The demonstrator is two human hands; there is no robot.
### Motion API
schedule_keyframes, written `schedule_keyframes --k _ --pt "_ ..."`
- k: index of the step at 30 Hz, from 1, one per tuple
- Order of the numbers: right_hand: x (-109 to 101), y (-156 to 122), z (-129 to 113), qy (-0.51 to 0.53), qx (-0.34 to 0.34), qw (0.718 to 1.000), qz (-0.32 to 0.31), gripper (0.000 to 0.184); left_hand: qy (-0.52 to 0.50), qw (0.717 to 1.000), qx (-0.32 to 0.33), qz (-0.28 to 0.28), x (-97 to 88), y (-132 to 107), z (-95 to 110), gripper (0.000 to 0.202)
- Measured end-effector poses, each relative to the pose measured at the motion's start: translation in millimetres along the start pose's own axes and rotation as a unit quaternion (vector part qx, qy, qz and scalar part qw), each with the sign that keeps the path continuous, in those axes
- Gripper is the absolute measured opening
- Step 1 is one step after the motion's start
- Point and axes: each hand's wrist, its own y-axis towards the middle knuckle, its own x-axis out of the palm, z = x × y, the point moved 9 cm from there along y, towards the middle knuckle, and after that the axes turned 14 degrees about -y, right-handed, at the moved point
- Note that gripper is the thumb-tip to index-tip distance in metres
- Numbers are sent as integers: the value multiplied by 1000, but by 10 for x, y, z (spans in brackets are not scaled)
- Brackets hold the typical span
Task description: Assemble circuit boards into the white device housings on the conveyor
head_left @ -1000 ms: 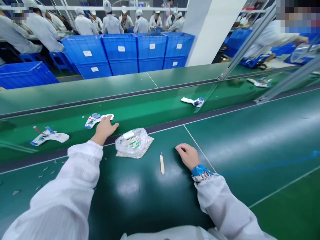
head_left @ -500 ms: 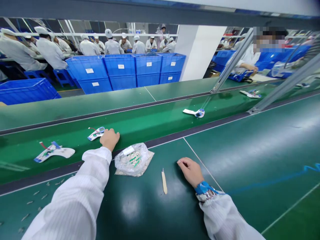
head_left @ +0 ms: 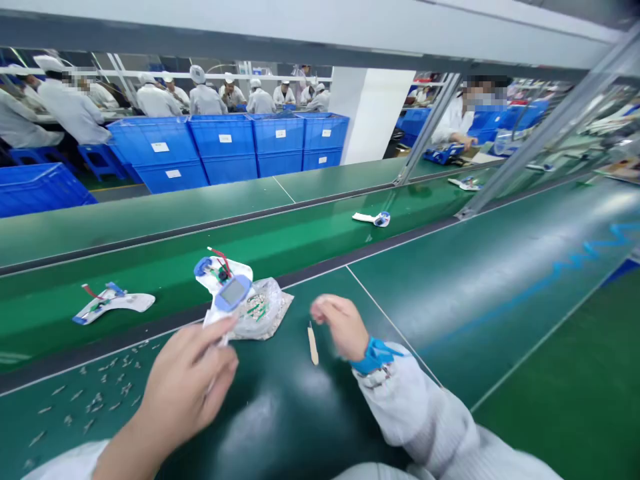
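Note:
My left hand [head_left: 187, 380] is shut on a white plastic thermometer housing [head_left: 223, 287], raised above the bench. The housing shows a small grey display, a blue part and red wires. My right hand [head_left: 340, 327], blurred by motion, hovers with nothing visible in it. It is just right of a thin wooden stick [head_left: 313, 343] on the green bench mat [head_left: 300, 427]. A clear plastic bag of small parts [head_left: 263, 310] lies between my hands, partly behind the housing. Tiny grey parts [head_left: 100, 393] are scattered to the left.
Similar housings lie on the green conveyor belt [head_left: 250, 243], one at left [head_left: 113, 303], others farther right [head_left: 373, 219]. Metal frame struts [head_left: 427, 130] rise beyond it. Stacked blue crates [head_left: 223, 143] and several workers in white stand behind; a co-worker's hand [head_left: 463, 140] is at right.
My left hand has lifted the housing off the belt and turned it toward me. My right hand has risen slightly from the mat. The whole view has tilted upward.

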Motion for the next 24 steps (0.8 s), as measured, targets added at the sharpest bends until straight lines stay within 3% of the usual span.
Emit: schedule_keyframes --k 2,3,4,6,7,9,12,16,18,20,22,24 --pt "331 -68 -370 58 -7 994 -93 48 -11 997 76 -16 -3 -70 396 17" --pt "527 -128 -542 107 -8 980 -167 55 -18 995 99 -29 12 -95 536 19" --pt "758 -242 -707 203 7 939 -278 60 -24 992 115 -43 31 -114 642 21" --pt "998 -477 -962 338 43 842 -419 62 -32 987 142 -65 55 -145 790 27" --pt "1035 -566 -1041 387 58 800 -454 58 -35 985 153 -78 63 -162 836 29" --pt "1012 -644 -1083 433 78 771 -460 46 -40 981 161 -100 60 -194 883 26" --pt "914 -667 -1018 448 109 788 -409 36 -44 987 138 -75 -39 -202 894 17" --pt "817 -668 -949 395 132 849 -326 24 -19 999 6 49 -197 -110 767 24" --pt "782 -664 -970 373 120 872 -292 14 13 996 -37 84 -180 -61 739 29" --pt "770 -672 -1000 355 102 886 -281 10 27 996 -38 78 -98 -15 745 25" --pt "776 -682 -1006 340 89 890 -290 11 -11 994 -82 70 -47 -19 637 19" --pt "795 -686 -972 339 91 884 -309 12 -138 967 -196 84 -32 -111 389 22"
